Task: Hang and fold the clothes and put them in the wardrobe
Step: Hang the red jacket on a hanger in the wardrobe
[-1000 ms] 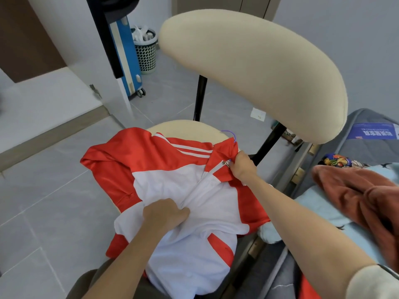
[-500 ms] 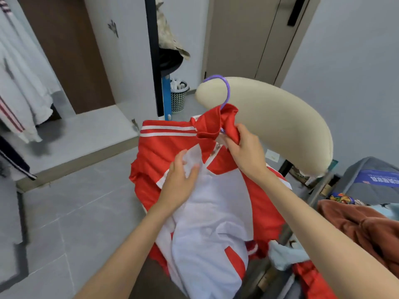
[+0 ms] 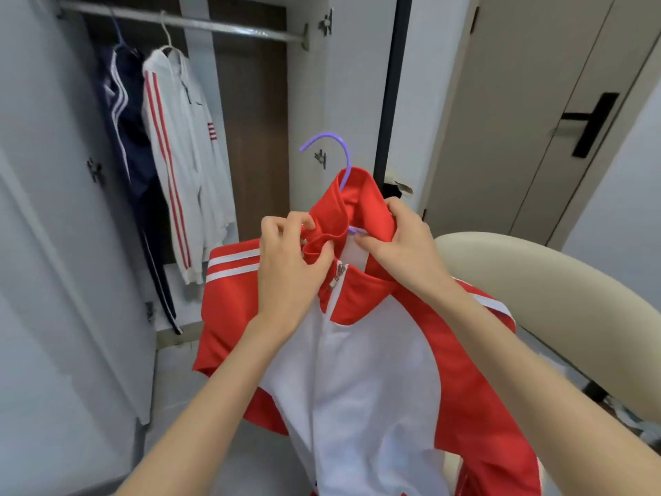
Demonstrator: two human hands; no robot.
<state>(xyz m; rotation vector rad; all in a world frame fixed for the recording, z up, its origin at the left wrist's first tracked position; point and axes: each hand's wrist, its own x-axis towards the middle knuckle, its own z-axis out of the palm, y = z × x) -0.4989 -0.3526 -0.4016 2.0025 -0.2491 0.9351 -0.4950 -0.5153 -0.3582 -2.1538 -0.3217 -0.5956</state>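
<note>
A red and white zip jacket (image 3: 361,370) hangs in front of me on a purple hanger (image 3: 332,146), whose hook sticks up out of the red collar. My left hand (image 3: 289,266) pinches the left side of the collar beside the zip pull. My right hand (image 3: 404,245) grips the right side of the collar, where a bit of the purple hanger shows. The open wardrobe (image 3: 250,112) is straight ahead, with a metal rail (image 3: 186,25) across its top.
A white jacket with red stripes (image 3: 179,162) and a navy garment (image 3: 123,130) hang on the rail at the left. The wardrobe door (image 3: 53,245) stands open on the left. A cream chair back (image 3: 543,306) is at the right, with a closed beige door (image 3: 536,112) behind it.
The jacket has been lifted off the chair seat and now hangs upright in both hands. My left hand moved from the jacket's front up to the collar. My view has swung up to the wardrobe.
</note>
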